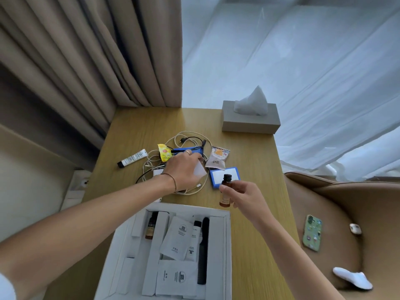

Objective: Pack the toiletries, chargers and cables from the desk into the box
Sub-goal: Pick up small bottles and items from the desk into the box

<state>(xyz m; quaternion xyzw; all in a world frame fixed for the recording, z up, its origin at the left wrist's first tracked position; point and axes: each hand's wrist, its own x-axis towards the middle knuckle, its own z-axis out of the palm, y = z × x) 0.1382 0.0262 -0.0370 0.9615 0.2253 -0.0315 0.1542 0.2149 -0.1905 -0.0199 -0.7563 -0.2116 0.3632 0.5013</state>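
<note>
Right hand (242,194) grip pinched the upright amber bottle (226,192) just far-right of the box (218,215), while left hand (184,169) closed on a white packet (200,171) over the cables (190,137) on the counter (255,224).

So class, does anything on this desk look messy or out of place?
Yes: the white and black cables lie in one tangled heap mid-desk, under the left hand. A phone and white sock sit on the brown chair, off the desk.
</note>
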